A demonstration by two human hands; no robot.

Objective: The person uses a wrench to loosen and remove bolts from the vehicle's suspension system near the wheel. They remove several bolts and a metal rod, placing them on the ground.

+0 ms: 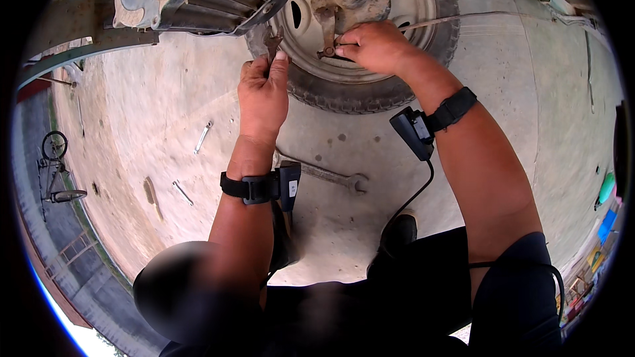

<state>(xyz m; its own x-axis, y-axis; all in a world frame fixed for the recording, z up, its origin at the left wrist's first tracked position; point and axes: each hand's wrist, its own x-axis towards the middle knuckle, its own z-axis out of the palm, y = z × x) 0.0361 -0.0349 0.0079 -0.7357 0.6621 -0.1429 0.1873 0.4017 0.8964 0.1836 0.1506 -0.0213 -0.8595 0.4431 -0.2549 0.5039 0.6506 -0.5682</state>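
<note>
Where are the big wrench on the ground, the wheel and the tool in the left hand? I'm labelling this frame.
big wrench (pixel 334 176): head view, middle of its shaft.
wheel (pixel 423 10): head view, metal rim right of the hub.
tool (pixel 272 41): head view, its head above the left hand (pixel 262 96).

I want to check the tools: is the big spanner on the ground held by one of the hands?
No, the big spanner lies alone on the concrete, while the left hand grips a rusty tool and the right hand is at the wheel hub.

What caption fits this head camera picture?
Left hand holds a rusty wrench; right hand grips a part by the wheel.
</note>
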